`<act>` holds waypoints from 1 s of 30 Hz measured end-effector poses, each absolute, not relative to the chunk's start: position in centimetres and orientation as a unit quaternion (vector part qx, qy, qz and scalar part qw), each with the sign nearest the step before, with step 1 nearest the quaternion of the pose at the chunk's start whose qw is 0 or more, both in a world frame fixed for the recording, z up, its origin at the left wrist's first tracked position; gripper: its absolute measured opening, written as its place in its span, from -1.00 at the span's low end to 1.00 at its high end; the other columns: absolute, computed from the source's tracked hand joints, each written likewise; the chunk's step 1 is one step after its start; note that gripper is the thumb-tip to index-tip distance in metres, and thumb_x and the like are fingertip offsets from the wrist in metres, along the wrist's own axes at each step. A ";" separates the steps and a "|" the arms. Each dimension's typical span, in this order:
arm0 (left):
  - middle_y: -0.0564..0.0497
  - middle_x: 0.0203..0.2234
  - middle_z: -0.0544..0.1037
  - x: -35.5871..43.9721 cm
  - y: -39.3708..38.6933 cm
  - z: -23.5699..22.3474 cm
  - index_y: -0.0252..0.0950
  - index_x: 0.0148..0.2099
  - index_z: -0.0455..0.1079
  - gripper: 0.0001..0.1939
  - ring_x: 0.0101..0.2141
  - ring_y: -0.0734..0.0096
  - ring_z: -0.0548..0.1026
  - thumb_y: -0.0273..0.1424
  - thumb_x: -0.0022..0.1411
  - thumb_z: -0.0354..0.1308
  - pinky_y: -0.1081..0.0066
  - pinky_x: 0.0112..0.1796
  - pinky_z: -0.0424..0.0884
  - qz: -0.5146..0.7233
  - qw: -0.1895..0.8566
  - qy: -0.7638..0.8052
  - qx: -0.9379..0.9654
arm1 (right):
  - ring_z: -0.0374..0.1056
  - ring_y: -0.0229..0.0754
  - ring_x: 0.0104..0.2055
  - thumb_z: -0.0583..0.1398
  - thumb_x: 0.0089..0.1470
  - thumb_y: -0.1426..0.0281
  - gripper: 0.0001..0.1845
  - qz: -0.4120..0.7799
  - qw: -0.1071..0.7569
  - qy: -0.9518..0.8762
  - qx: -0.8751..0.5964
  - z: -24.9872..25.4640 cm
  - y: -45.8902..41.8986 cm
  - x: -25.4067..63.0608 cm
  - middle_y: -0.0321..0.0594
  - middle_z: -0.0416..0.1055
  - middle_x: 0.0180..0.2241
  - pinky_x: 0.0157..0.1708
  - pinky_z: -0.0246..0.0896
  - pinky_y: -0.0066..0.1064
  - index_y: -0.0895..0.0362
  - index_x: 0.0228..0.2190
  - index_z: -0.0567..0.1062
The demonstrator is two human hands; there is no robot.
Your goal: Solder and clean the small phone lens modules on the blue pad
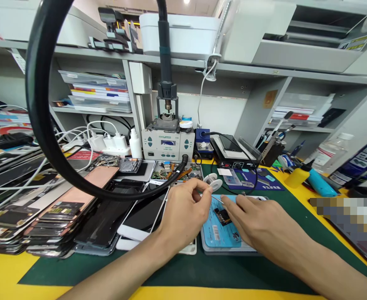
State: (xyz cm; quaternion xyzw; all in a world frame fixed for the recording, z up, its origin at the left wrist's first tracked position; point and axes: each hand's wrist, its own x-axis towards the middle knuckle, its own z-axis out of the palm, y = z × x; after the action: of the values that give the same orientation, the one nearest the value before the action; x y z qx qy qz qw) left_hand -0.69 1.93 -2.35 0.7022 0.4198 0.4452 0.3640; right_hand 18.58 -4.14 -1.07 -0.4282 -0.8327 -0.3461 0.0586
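My left hand (186, 208) is closed in a pinch on thin metal tweezers (216, 198), whose tip reaches toward a small dark part (222, 216) on an opened phone (216, 233) with a blue inner surface. My right hand (252, 221) rests on the right side of that phone, index finger stretched along its top edge beside the part, other fingers curled; whether it holds anything I cannot make out. The phone lies on a green mat (171, 271).
Stacks of phone screens and phones (61, 216) fill the left. A rework station (167, 143) with a thick black hose (36, 104) stands behind. A solder spool (213, 181), heating plate (233, 150), yellow bottle (296, 177) and blue cylinder (323, 185) lie at the right.
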 end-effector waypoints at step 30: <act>0.09 -0.61 0.45 -1.1 2.2 -2.0 -0.28 -0.32 0.47 -0.80 -0.57 0.46 0.38 -0.27 0.28 0.17 0.48 -0.51 0.26 0.457 0.404 0.400 0.684 | 0.43 -0.15 -0.47 0.05 0.34 0.42 -0.72 -0.201 0.109 -0.839 -0.493 -0.6 -4.3 18.8 -0.17 0.49 -0.42 -0.49 0.12 -0.38 0.16 -0.10 0.55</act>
State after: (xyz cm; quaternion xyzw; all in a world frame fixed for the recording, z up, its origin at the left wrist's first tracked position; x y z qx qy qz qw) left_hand -1.07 2.16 -2.02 0.6837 0.4002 0.4572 0.4041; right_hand 18.83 -4.27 -0.62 -0.4933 -0.8393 -0.2011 0.1088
